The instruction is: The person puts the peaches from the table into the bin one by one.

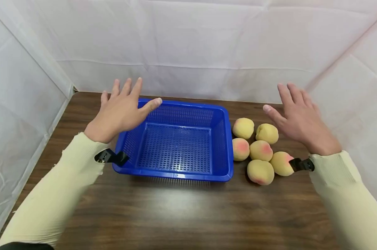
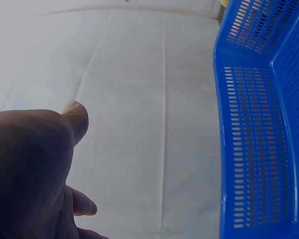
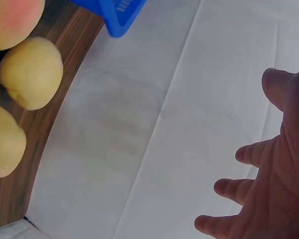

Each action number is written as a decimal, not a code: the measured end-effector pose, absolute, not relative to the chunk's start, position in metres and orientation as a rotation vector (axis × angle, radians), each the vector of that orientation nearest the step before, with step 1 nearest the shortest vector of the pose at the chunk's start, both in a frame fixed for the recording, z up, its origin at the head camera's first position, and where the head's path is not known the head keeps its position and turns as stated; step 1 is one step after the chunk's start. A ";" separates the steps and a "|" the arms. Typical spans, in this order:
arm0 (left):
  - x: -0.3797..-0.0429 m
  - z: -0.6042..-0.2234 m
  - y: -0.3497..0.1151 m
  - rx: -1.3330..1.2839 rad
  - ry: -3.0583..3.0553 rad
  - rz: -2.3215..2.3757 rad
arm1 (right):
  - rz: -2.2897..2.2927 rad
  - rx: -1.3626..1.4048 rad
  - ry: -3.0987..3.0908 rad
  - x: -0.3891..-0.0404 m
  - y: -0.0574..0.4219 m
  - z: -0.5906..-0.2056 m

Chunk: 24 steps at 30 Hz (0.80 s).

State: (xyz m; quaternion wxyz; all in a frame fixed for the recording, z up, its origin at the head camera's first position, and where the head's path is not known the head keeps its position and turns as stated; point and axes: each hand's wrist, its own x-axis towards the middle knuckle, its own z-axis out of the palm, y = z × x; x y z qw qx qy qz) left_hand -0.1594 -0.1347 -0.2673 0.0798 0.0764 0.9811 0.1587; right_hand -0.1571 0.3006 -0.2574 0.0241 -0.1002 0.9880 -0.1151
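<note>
A blue plastic basket (image 1: 175, 175) with perforated walls stands on the table, nothing inside it. To its right lie several yellow peaches (image 1: 261, 150) with pink blushes, grouped close together. My left hand (image 1: 119, 111) is spread over the basket's far left corner, thumb pointing right and overlapping the rim in the head view. Beyond the peaches, on the right, my right hand (image 1: 302, 118) hovers with its fingers spread and holds nothing. In the right wrist view, some peaches (image 3: 31, 73) show at the left, well apart from the fingers.
The dark wood-grain table (image 1: 175, 215) reaches back to a white cloth wall (image 1: 191, 45). More white cloth hangs at the left and right sides. Black straps (image 1: 111, 157) with small cameras sit at both wrists, over pale yellow sleeves (image 1: 341, 177).
</note>
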 end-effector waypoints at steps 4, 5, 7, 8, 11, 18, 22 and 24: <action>-0.151 -0.281 -0.142 0.236 2.914 0.524 | -0.364 -0.285 3.045 -0.147 0.318 -0.265; -0.148 -0.285 -0.144 0.239 2.908 0.540 | -0.366 -0.274 3.043 -0.143 0.323 -0.267; -0.144 -0.292 -0.149 0.247 2.894 0.570 | -0.365 -0.247 3.043 -0.137 0.333 -0.272; -0.141 -0.296 -0.151 0.246 2.884 0.585 | -0.364 -0.235 3.044 -0.134 0.338 -0.275; -0.134 -0.310 -0.162 0.238 2.851 0.629 | -0.366 -0.206 3.040 -0.125 0.349 -0.282; -0.105 -0.353 -0.187 0.228 2.754 0.837 | -0.405 -0.172 2.988 -0.114 0.363 -0.298; -0.087 -0.373 -0.194 0.186 2.669 0.992 | -0.388 -0.158 2.976 -0.110 0.370 -0.305; -0.080 -0.380 -0.197 0.139 2.644 1.051 | -0.395 -0.157 2.968 -0.108 0.373 -0.310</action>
